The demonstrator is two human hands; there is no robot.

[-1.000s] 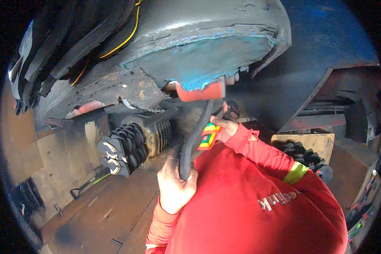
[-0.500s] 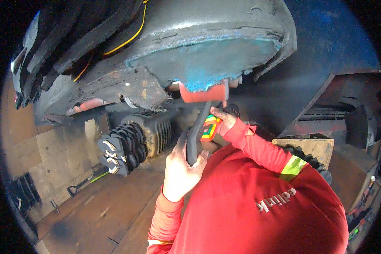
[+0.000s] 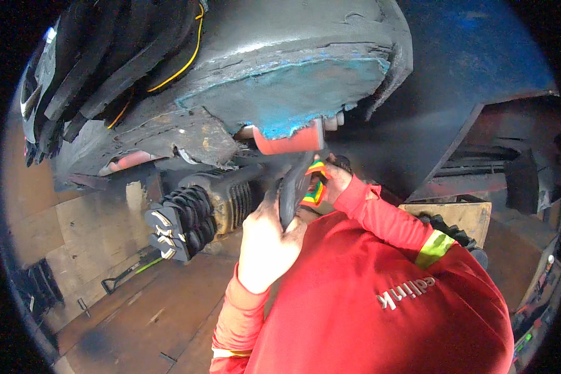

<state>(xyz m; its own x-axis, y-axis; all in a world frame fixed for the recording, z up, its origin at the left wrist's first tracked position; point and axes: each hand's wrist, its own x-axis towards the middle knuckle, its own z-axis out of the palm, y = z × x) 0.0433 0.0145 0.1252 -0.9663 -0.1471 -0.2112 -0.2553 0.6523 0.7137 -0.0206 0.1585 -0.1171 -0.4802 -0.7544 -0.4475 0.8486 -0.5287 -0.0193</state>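
My left hand [image 3: 269, 244] is closed around a black curved bar [image 3: 291, 187] that rises toward a red cylinder [image 3: 290, 142] under the grimy blue-edged vehicle underside [image 3: 280, 93]. My right hand [image 3: 337, 179] sits just right of the bar, directly below the red cylinder, gripping a small red, yellow and green striped object [image 3: 314, 186]. Both sleeves are red, and the right one has a yellow reflective band [image 3: 435, 247]. The bar's upper end is hidden in shadow.
A black ribbed rubber boot [image 3: 184, 219] on a shaft sticks out to the left of my hands. A black-handled tool [image 3: 128, 272] lies on the brown plank floor [image 3: 124, 311]. A wooden block [image 3: 458, 215] sits at the right beside dark metal frame parts [image 3: 511, 181].
My left hand has slid higher up the black bar, nearer the red cylinder. The view has shifted slightly, and my right hand stays by the striped object.
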